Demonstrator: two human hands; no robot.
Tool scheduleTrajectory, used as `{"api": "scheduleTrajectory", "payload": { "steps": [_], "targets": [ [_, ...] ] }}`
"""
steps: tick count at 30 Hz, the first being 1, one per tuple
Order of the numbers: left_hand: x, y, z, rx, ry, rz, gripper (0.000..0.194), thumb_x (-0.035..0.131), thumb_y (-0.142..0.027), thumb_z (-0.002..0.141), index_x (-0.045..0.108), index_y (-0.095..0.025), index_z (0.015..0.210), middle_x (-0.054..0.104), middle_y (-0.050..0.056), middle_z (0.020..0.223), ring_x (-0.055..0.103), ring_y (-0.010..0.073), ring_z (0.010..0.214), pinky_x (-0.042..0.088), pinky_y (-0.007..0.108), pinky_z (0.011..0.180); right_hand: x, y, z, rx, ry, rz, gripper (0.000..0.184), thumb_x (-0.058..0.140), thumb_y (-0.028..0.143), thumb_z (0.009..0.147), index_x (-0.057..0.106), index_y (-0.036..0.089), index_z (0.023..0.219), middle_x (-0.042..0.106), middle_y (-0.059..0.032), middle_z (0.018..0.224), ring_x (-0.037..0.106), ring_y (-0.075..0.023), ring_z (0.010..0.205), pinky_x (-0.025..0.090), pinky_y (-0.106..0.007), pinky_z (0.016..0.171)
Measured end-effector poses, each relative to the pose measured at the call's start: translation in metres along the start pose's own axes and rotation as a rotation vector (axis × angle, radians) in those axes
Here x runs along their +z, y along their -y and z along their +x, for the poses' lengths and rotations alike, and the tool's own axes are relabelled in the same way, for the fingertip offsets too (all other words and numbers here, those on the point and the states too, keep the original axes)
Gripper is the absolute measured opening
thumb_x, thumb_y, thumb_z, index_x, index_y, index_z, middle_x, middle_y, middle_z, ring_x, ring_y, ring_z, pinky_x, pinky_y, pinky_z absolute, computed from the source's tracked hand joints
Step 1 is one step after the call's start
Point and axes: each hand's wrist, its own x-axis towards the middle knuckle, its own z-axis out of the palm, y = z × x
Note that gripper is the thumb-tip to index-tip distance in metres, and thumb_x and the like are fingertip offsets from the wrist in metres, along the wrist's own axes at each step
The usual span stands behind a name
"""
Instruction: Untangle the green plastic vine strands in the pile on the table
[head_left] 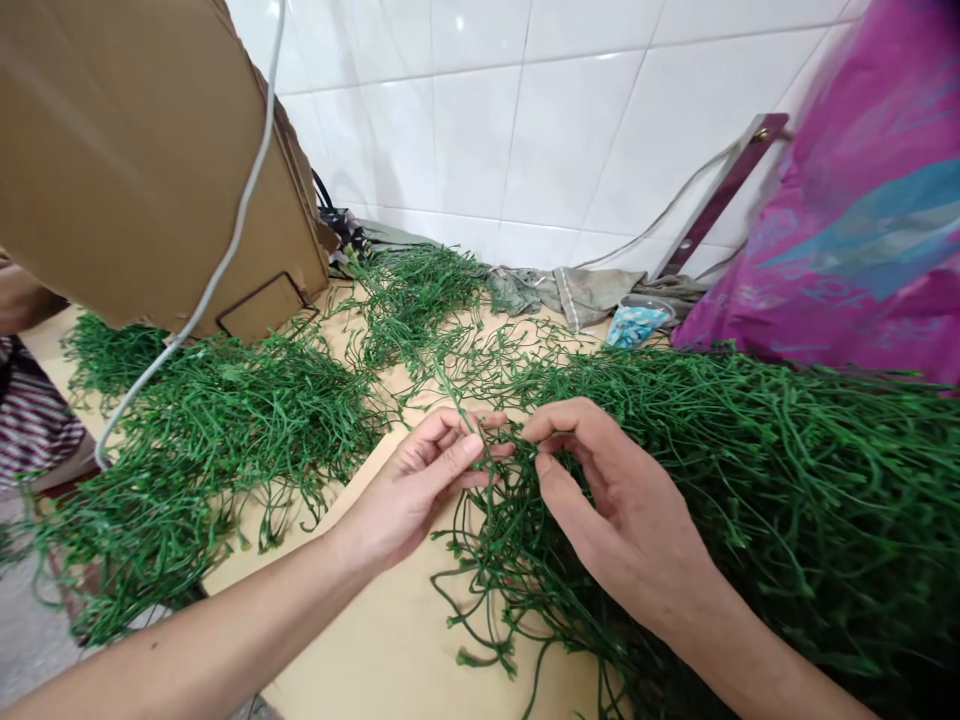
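My left hand pinches a thin green stem between thumb and forefinger, its other fingers stretched out toward the right. The stem rises up and away from the fingertips. Close by, my right hand is curled, thumb and forefinger nearly meeting at the edge of a large heap of green stems. Whatever lies between those right fingertips is too small to make out. The stems look like artificial plant pieces with small forked, lighter tips. Several tangled ones hang beneath both hands.
More green stems cover the left of the tan tabletop, with another bunch toward the wall. A cardboard box with a white cable stands left. At back right are a small plastic cup and a purple bag.
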Motion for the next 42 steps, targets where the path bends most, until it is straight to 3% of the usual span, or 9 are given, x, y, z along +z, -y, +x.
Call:
{"api": "scheduleTrajectory", "payload": {
  "steps": [6,9,14,19,22,27,33,36,42],
  "targets": [
    [0.001,-0.001,-0.005,0.078,0.044,0.137,0.008,0.076,-0.025,0.086,0.072,-0.019,0.084,0.059,0.002,0.141,0.063,0.0152,0.106,0.050,0.023,0.088,0.012,-0.001,-0.010,0.033,0.169,-0.027,0.005,0.056,0.020,0.095,0.061,0.023,0.093,0.066,-0.0055,0.100,0.061,-0.0195,0.095,0.051,-0.033,0.086],
    [0.002,-0.002,-0.005,-0.024,0.017,0.009,0.012,0.078,-0.025,0.084,0.069,-0.018,0.081,0.068,0.003,0.125,0.065,0.0111,0.090,0.052,0.021,0.081,0.017,-0.003,-0.012,0.014,0.212,-0.010,0.023,0.040,0.017,0.102,0.057,0.022,0.086,0.064,-0.0068,0.096,0.061,-0.0192,0.094,0.052,-0.035,0.086],
    [0.003,-0.004,-0.001,-0.186,-0.017,-0.251,0.022,0.084,-0.021,0.078,0.062,-0.017,0.081,0.072,-0.001,0.084,0.067,0.0079,0.072,0.055,0.017,0.072,0.017,-0.002,-0.012,-0.096,0.204,-0.082,0.023,0.040,0.006,0.094,0.049,0.022,0.080,0.063,-0.0070,0.096,0.059,-0.0196,0.093,0.052,-0.037,0.085],
    [-0.001,-0.009,0.006,-0.172,-0.143,-0.353,0.020,0.075,-0.021,0.087,0.055,-0.020,0.088,0.068,-0.004,0.071,0.076,0.0194,0.085,0.061,0.034,0.082,0.017,-0.002,-0.013,-0.169,0.256,0.055,0.027,0.038,0.001,0.085,0.036,0.025,0.072,0.055,-0.0043,0.087,0.061,-0.0189,0.097,0.053,-0.032,0.078],
    [-0.003,-0.008,0.006,-0.125,-0.096,-0.275,0.021,0.074,-0.025,0.089,0.053,-0.022,0.090,0.074,0.000,0.089,0.075,0.0233,0.099,0.059,0.037,0.087,0.019,-0.005,-0.014,-0.181,0.263,0.038,0.027,0.038,0.001,0.086,0.036,0.025,0.072,0.055,-0.0041,0.085,0.061,-0.0190,0.095,0.054,-0.032,0.077],
    [-0.002,-0.001,-0.003,0.075,0.013,0.051,0.017,0.068,-0.033,0.094,0.056,-0.022,0.090,0.075,0.002,0.103,0.069,0.0181,0.107,0.050,0.031,0.097,0.026,-0.014,-0.017,-0.115,0.214,-0.150,0.023,0.042,0.002,0.089,0.049,0.022,0.080,0.059,-0.0076,0.092,0.060,-0.0209,0.094,0.055,-0.037,0.085],
    [-0.002,-0.014,-0.011,0.245,-0.060,0.445,0.014,0.062,-0.035,0.097,0.065,-0.022,0.092,0.070,0.006,0.119,0.067,0.0186,0.105,0.051,0.028,0.089,0.030,-0.017,-0.022,-0.093,0.252,-0.206,0.020,0.045,0.005,0.092,0.052,0.020,0.080,0.060,-0.0088,0.096,0.060,-0.0226,0.093,0.055,-0.040,0.084],
    [0.000,-0.020,-0.016,0.396,0.035,0.680,0.012,0.062,-0.026,0.096,0.071,-0.022,0.089,0.067,0.009,0.130,0.064,0.0225,0.116,0.047,0.032,0.101,0.029,-0.016,-0.022,-0.084,0.256,-0.189,0.019,0.046,0.005,0.091,0.058,0.020,0.089,0.063,-0.0103,0.104,0.060,-0.0241,0.100,0.055,-0.042,0.089],
    [0.016,-0.023,-0.030,0.550,0.530,1.051,0.025,0.069,-0.006,0.084,0.081,-0.026,0.093,0.076,0.012,0.119,0.064,0.0319,0.121,0.044,0.043,0.110,0.022,-0.011,-0.022,-0.140,0.319,-0.087,0.018,0.058,0.008,0.085,0.060,0.024,0.093,0.065,-0.0020,0.094,0.063,-0.0198,0.091,0.055,-0.036,0.090]
  ]
}}
